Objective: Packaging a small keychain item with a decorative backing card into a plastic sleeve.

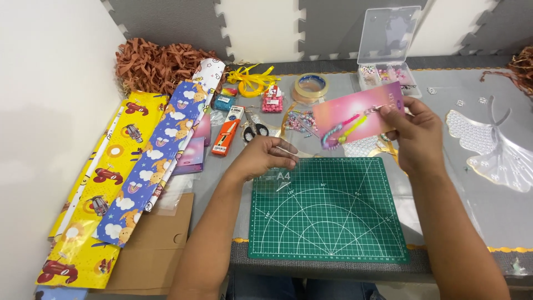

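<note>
My right hand (417,133) holds up a pink card (355,111) with a colourful beaded bracelet (345,129) lying across its front. My left hand (267,158) hovers over the top left corner of the green cutting mat (327,222), pinching a clear plastic sleeve (291,161) that is hard to make out. The card is above the mat's far edge, apart from my left hand.
Rolls of yellow (100,189) and blue gift wrap (158,161) lie at the left over brown cardboard (155,244). Behind the mat are scissors (255,129), a tape roll (311,86), yellow ribbon (252,78), an open clear bead box (387,55), shredded brown paper (155,64) and white wing shapes (494,144).
</note>
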